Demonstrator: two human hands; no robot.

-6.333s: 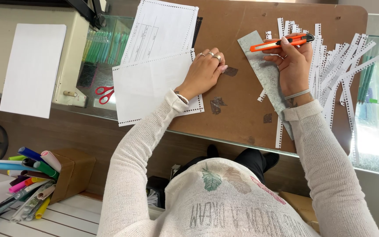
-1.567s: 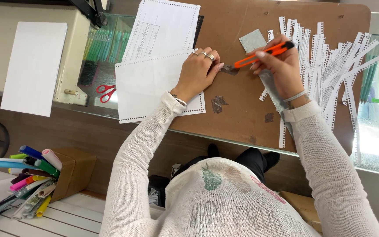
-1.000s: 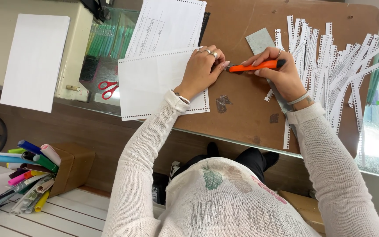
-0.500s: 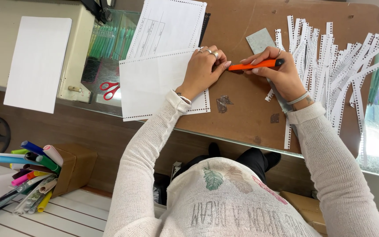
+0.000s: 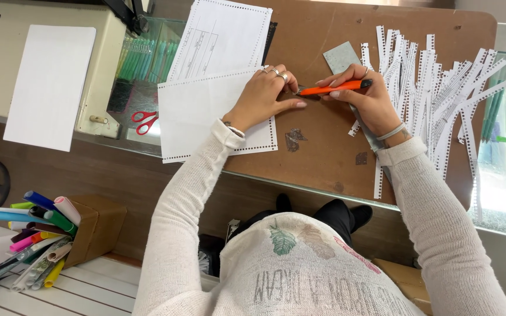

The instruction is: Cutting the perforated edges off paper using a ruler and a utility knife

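My left hand [image 5: 265, 95] presses flat on a white perforated sheet [image 5: 203, 114] on the brown board [image 5: 329, 146], fingers at the sheet's right edge. My right hand [image 5: 365, 100] grips an orange utility knife [image 5: 330, 88], its tip at that edge beside my left fingers. A grey ruler [image 5: 342, 57] lies partly under my right hand and forearm.
Many cut white paper strips [image 5: 440, 93] are piled at the right. A second printed sheet [image 5: 221, 36] lies above the first. Red scissors [image 5: 143, 121] rest on the glass, a white sheet [image 5: 48, 85] on a beige box at left, coloured markers [image 5: 30, 234] lower left.
My right hand has come down from the raised ruler and carried the knife left to the sheet's edge by my left fingers. The left hand stayed on the sheet.
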